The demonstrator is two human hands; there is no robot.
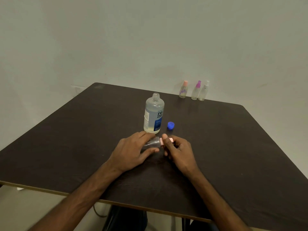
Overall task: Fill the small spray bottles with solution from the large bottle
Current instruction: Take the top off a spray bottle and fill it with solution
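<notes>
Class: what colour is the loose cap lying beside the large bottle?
Blue. The cap lies just right of the large bottle, clearest in the head view.

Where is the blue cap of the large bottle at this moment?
In the head view, the blue cap sits on the dark table, just right of the base of the large bottle and a little beyond the right hand.

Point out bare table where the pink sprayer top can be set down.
Bare table right of the blue cap and right hand, up to the three small bottles; also left of the large bottle. Crowded around bottle, cap and left hand.
</notes>
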